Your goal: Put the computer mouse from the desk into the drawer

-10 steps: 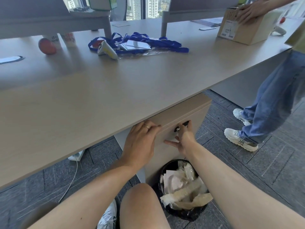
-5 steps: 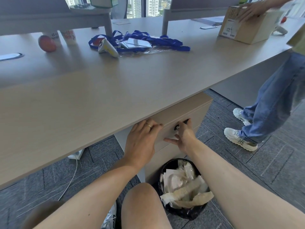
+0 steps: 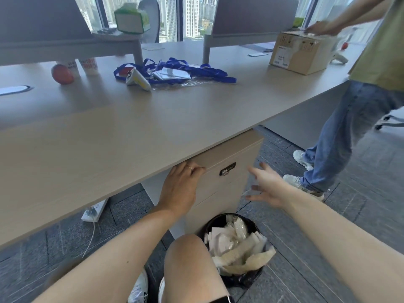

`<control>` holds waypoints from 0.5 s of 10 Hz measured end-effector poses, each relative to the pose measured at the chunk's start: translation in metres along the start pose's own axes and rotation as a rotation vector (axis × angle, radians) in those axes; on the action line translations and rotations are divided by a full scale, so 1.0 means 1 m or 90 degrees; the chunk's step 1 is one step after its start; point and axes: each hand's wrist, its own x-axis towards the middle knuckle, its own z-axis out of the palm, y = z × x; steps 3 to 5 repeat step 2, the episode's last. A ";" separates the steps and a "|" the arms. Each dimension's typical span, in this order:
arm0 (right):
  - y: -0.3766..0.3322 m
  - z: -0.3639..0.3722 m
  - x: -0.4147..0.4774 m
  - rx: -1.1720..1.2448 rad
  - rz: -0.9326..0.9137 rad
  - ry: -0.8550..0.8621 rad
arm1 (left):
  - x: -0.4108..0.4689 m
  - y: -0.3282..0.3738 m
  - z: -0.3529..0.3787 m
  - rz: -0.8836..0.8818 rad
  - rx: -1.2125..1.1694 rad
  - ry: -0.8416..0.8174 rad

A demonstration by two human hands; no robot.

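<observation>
Your right hand (image 3: 265, 186) is coming off the lock (image 3: 227, 169) it was pinching half a second ago and is now hanging in the air to the right of the drawer (image 3: 220, 165), fingers spread and holding nothing, a little blurred. Your left hand (image 3: 180, 186) is staying where it was, fingers curled over the top edge of the drawer front just under the desk (image 3: 153, 127) lip, gripping that edge and nothing else. The drawer front is sitting flush or nearly so; you are not showing any opening into it yet, so judging from this, pulling it out is still ahead of you. The computer mouse (image 3: 137, 79) is lying well away from both hands, up and to the left across the desk top, a pale upright-grip kind resting on its side with its long axis running from upper left to lower right, touching the near edge of the heap of blue lanyards (image 3: 175, 71). It is lying roughly above your left hand but far beyond it, so your free right hand is looking like the one to go, reaching forward and leftward over the desk edge. Beyond, a second person (image 3: 354, 119) is standing at the right end of the desk, handling a cardboard box (image 3: 299, 55).
</observation>
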 end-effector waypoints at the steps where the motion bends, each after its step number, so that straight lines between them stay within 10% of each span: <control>1: -0.015 -0.067 -0.055 -0.224 -0.158 0.054 | 0.006 0.006 -0.016 0.001 0.011 -0.117; 2: -0.038 -0.125 -0.137 -0.332 -0.388 0.104 | 0.009 0.017 -0.043 -0.006 0.010 -0.261; 5: -0.038 -0.125 -0.137 -0.332 -0.388 0.104 | 0.009 0.017 -0.043 -0.006 0.010 -0.261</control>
